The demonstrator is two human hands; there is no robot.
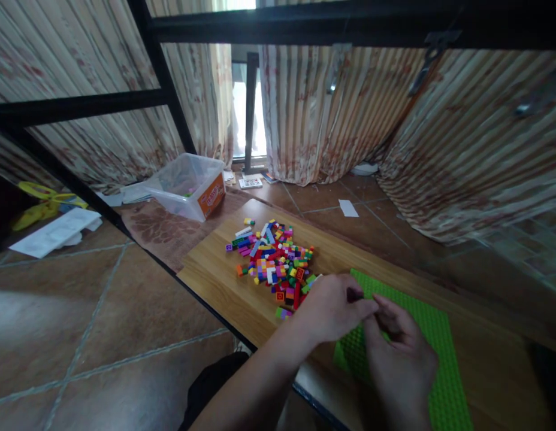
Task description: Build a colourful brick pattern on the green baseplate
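Note:
Over a green studded baseplate, my left hand and my right hand meet at the fingertips. Both are closed in a pinch, thumbs close together. Whatever lies between the fingers is hidden or too small to make out. A heap of small toy building bricks in many colours spreads over the wooden table, just left of and beyond my left hand. My hands and forearms cover the near left part of the baseplate.
The wooden table has a dark front edge. Behind it on the floor stands a see-through plastic bin with an orange label. A black metal frame crosses overhead and on the left. White trays and striped curtains are farther off.

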